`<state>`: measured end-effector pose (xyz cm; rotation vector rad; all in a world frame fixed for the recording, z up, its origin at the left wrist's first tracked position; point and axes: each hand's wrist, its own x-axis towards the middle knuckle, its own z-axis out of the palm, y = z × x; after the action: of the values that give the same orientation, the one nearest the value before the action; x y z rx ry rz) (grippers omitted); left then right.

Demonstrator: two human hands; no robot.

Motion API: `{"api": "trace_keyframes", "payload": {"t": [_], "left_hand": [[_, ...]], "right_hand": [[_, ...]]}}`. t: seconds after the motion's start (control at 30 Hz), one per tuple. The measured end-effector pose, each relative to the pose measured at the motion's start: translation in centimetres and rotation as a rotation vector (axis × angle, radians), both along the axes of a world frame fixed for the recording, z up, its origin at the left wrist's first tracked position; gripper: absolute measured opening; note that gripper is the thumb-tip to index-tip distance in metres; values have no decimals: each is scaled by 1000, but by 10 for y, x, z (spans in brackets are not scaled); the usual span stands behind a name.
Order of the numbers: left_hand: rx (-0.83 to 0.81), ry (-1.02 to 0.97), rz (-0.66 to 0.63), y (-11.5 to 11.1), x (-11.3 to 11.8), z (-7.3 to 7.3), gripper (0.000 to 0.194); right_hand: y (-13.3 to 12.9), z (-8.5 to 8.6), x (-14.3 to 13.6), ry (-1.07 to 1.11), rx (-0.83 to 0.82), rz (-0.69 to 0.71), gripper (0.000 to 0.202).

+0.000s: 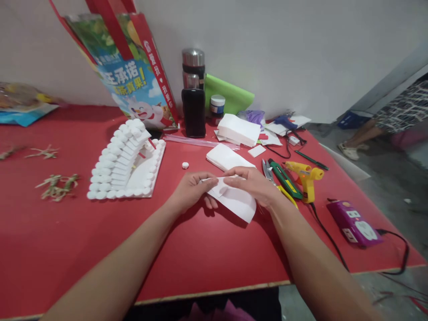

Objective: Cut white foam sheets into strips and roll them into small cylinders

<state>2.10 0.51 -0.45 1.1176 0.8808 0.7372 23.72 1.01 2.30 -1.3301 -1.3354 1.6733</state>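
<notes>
Both hands meet over a white paper sheet (236, 204) in the middle of the red table. My left hand (195, 189) pinches the sheet's left end between thumb and fingers. On the sheet's upper edge, my right hand (250, 180) is closed with thumb and forefinger together. A folded white paper stack (227, 156) lies just behind my hands, and a small white roll (185, 165) rests behind my left hand. Left of them stands a white model (125, 165) made of rounded white pieces with a stepped, curved part.
Right of my hands lie scissors (267, 171), a green cutter (284, 178), a yellow glue gun (306, 176) and a purple power box (354, 223) with cables. Behind stand a phone (194, 113), a flask (193, 60) and a printed bag (133, 76). A person's legs (368, 131) show at far right.
</notes>
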Motion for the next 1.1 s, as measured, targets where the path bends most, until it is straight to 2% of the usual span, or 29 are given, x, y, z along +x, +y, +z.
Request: {"api": "trace_keyframes", "payload": {"t": [0.1, 0.27, 0.47, 0.63, 0.83, 1.0, 1.1], "left_hand": [[9, 1, 3, 0, 0, 0, 46], [16, -22, 6, 2, -1, 2, 51], [-34, -113, 13, 3, -1, 4, 49], [-56, -144, 15, 5, -3, 3, 50], [-55, -174, 2, 6, -4, 0, 52], [-2, -56, 12, 5, -7, 4, 48], [25, 19, 33, 5, -8, 7, 47]], "right_hand": [[1, -5, -2, -69, -38, 30, 44], [0, 1, 2, -97, 127, 56, 46], [-3, 8, 8, 45, 152, 196, 54], [-3, -3, 1, 24, 206, 49, 34], [0, -12, -2, 200, 175, 14, 34], [-1, -6, 1, 226, 106, -34, 32], [-1, -4, 0, 197, 47, -16, 35]]}}
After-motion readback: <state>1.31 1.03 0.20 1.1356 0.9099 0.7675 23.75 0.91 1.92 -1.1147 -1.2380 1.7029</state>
